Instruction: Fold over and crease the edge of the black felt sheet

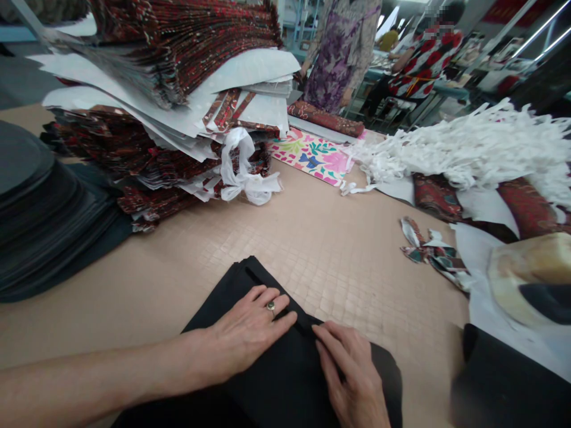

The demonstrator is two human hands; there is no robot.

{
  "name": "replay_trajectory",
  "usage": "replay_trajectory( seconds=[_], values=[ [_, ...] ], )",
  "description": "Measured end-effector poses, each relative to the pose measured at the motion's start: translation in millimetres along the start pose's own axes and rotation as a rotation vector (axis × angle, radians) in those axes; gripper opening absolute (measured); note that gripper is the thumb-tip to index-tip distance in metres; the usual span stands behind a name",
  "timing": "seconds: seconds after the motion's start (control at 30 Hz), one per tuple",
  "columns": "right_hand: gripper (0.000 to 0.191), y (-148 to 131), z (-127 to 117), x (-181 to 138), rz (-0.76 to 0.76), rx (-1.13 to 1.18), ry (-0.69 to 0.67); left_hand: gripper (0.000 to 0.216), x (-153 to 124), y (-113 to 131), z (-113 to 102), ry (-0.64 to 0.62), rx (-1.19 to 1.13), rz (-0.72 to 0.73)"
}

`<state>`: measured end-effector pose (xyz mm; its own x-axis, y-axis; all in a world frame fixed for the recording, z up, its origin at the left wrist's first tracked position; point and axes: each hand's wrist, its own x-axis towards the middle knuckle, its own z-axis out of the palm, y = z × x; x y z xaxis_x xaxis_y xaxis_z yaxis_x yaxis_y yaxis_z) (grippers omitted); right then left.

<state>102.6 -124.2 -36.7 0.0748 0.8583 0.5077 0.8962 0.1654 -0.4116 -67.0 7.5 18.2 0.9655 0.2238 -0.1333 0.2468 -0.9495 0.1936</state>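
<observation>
A folded piece of black fabric (267, 386) lies on the table in front of me, its upper corner pointing away. My left hand (254, 321), with a ring on one finger, rests flat on it, fingers stretched toward its right edge. A narrow black strip or fold (263, 279) runs along that edge and passes under the left fingers. My right hand (350, 368) is at the same edge, just right of the left fingertips, thumb and fingers closed on the fabric. The fabric's lower part runs out of view.
Tall stacks of red patterned fabric pieces (187, 47) with white sheets stand behind. Black round-edged pieces (27, 178) are piled at left. White strips (468, 142), fabric scraps (432, 249) and another black piece (504, 380) lie at right. A person (330, 53) stands beyond the table.
</observation>
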Motion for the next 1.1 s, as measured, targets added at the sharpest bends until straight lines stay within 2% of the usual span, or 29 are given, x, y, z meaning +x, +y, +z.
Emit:
replay_trajectory(
  seconds=[0.27,0.47,0.53,0.7,0.83,0.93,1.0,1.1],
  values=[
    [0.028,9.5,8.1,-12.1,-0.030,-0.053,-0.128,0.047,-0.1,-2.4,7.6,0.030,-0.001,0.074],
    [0.036,12.8,5.4,-13.4,-0.194,-0.229,-0.170,0.042,-1.7,-0.9,13.1,0.077,0.032,0.106],
    [0.038,8.2,4.6,-10.6,-0.207,-0.266,-0.166,0.041,-1.5,-0.2,14.6,0.082,0.041,0.115],
    [0.041,-6.9,8.1,-6.6,-0.121,-0.241,-0.078,0.044,-12.0,-17.3,19.0,0.070,0.105,0.057],
    [0.036,-3.6,3.5,-13.7,0.004,-0.144,0.002,0.049,-17.0,-31.5,13.1,0.114,0.110,-0.113],
    [0.035,8.7,-7.7,-21.6,0.108,-0.137,0.074,0.034,-2.8,-16.6,6.2,0.179,-0.117,-0.136],
    [0.034,15.7,-13.8,-24.9,0.146,-0.144,0.082,0.017,11.8,1.0,6.0,0.145,-0.274,-0.115],
    [0.028,18.7,-15.7,-25.8,0.101,-0.134,0.056,0.018,29.2,19.1,13.2,0.093,-0.346,-0.133]
  ],
)
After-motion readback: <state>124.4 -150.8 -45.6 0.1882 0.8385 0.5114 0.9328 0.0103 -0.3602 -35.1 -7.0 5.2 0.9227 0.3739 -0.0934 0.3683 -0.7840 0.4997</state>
